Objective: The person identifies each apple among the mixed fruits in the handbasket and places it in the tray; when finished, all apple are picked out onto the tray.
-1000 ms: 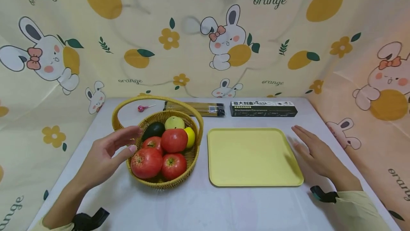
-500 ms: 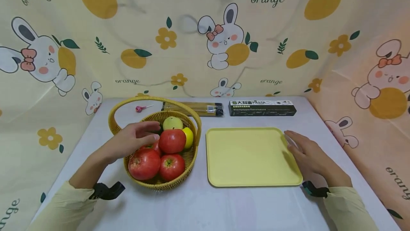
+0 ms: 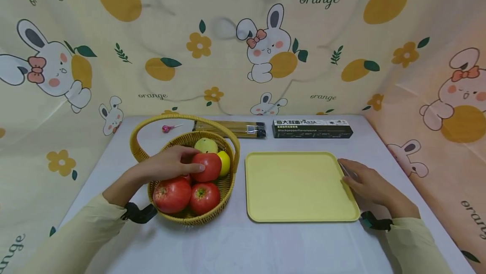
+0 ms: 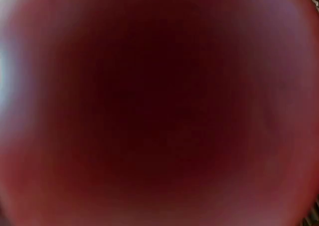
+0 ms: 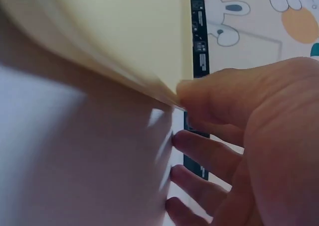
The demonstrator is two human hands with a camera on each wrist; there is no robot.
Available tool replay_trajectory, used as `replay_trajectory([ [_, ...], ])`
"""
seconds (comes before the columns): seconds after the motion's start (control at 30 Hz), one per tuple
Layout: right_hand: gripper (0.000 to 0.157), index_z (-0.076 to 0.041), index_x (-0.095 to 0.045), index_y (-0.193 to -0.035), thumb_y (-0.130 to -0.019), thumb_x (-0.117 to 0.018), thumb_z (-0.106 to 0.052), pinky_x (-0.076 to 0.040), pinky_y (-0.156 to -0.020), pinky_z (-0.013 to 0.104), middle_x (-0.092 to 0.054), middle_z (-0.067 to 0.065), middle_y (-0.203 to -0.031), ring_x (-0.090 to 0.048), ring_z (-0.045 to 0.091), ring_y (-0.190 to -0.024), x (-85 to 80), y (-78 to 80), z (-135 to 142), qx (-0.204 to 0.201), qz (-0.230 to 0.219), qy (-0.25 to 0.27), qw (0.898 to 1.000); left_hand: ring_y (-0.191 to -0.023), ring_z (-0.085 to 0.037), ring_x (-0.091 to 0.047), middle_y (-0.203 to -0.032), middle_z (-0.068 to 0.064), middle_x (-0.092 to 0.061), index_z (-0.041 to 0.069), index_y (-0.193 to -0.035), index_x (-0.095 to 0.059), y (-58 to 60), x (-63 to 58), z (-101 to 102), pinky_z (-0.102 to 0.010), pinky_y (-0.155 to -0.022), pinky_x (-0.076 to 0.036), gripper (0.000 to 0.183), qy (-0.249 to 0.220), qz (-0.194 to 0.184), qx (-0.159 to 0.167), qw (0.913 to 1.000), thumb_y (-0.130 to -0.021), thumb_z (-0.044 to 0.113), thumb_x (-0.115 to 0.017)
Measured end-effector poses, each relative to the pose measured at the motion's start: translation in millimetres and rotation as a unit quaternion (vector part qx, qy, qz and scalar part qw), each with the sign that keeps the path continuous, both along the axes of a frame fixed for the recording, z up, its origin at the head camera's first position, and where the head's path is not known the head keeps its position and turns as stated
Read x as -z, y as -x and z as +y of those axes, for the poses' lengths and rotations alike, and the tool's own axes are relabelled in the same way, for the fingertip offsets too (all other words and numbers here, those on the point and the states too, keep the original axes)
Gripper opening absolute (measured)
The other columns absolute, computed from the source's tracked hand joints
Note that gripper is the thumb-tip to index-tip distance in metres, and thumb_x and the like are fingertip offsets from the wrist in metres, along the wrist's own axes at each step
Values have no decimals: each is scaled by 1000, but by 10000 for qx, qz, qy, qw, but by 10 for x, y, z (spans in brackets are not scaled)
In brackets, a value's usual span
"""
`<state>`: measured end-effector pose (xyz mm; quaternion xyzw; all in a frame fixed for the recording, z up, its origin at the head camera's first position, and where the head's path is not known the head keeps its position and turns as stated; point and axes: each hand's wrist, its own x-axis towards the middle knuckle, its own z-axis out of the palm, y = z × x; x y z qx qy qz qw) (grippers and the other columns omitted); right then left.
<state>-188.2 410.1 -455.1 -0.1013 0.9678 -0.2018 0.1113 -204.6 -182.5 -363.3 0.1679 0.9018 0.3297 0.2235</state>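
In the head view my left hand (image 3: 168,163) is on the upper red apple (image 3: 208,167), thumb across its front and fingers behind it. Blurred red apple skin (image 4: 159,106) fills nearly the whole left wrist view. The apple sits among other fruit in a yellow wicker basket (image 3: 228,193). My right hand (image 3: 370,185) is at the right side of a pale yellow tray (image 3: 300,187). The right wrist view shows the thumb (image 5: 209,94) touching the tray's rim, while the other fingers (image 5: 207,154) extend beside it near the tabletop.
Around the apple lie a pomegranate (image 3: 172,194), another red apple (image 3: 205,198), a yellow fruit (image 3: 225,163) and a pale green fruit (image 3: 206,145). Behind stand a lollipop (image 3: 167,128), a pack of noodles (image 3: 228,129) and a pasta box (image 3: 312,129). The basket's handle (image 3: 178,117) arches up.
My left hand has moved right, from the basket's left side over the fruit and onto the red apple. My right hand has come inward to the tray's right edge.
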Motion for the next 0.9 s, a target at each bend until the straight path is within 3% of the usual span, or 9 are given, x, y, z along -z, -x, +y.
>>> replay_trajectory([
  [0.17, 75, -2, -33, -170, -108, -68, -28, -32, -121, 79, -37, 35, -170, -33, 63, -154, -14, 12, -7, -99, -63, 106, 9999, -123, -32, -62, -137, -12, -70, 10, -154, -62, -3, -1, 96, -57, -102, -58, 71, 404, 217, 57, 9989, -101, 56, -72],
  [0.33, 73, -2, -36, -169, -108, -68, -26, -32, -120, 80, -37, 35, -170, -33, 63, -154, -12, 18, -8, -167, -50, 188, 9997, -126, -33, -61, -142, -14, -67, 10, -156, -59, -26, -11, 137, -59, -104, -57, 74, 456, 193, -117, 9987, -101, 56, -73],
  [0.47, 74, -2, -35, -169, -108, -68, -25, -30, -119, 82, -35, 35, -170, -31, 64, -154, -13, 7, 6, -161, -49, 138, 9998, -125, -33, -62, -141, -14, -68, 10, -155, -60, -45, 8, 142, -58, -105, -58, 74, 234, 322, -266, 9989, -98, 53, -78],
  [0.6, 75, -4, -34, -170, -108, -68, -29, -31, -118, 84, -34, 37, -170, -30, 66, -153, -31, -2, 3, -99, -111, 58, 9999, -125, -33, -64, -142, -15, -69, 11, -156, -59, -79, 39, 114, -58, -105, -58, 77, -32, 545, -623, 9966, -95, 52, -82],
  [0.77, 75, -4, -36, -169, -107, -69, -30, -33, -119, 81, -37, 37, -169, -34, 65, -153, -54, 21, -2, -140, -108, -95, 9998, -127, -34, -66, -144, -15, -69, 17, -158, -58, -136, 30, 26, -55, -99, -62, 78, -538, 586, -1192, 9897, -93, 52, -84],
  [0.9, 76, -3, -37, -169, -106, -70, -30, -33, -119, 81, -38, 36, -168, -35, 64, -152, -56, 54, 6, -205, -98, -128, 9997, -130, -37, -66, -146, -15, -68, 21, -160, -55, -218, -18, -52, -51, -97, -65, 77, -1141, 530, -1429, 9817, -94, 46, -84],
])
